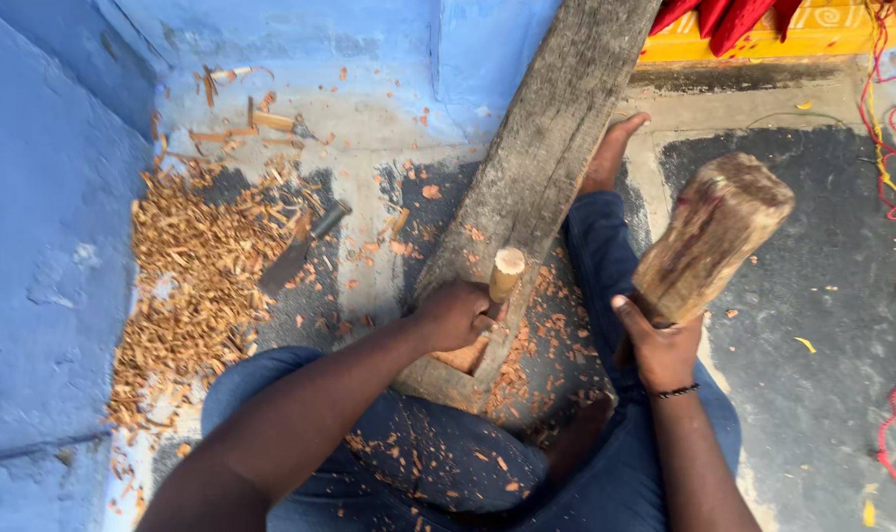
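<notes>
Both hands are occupied. My left hand [455, 313] is closed around a short round pale wooden-handled chisel [505, 274], held upright against the long weathered grey wooden plank [546, 148] that slants across the floor over my legs. My right hand [660, 345] grips the handle of a heavy cylindrical brown wooden mallet [712, 236], raised beside my knee. Orange-brown wood shavings [187, 286] lie heaped at the blue painted wall [44, 246].
</notes>
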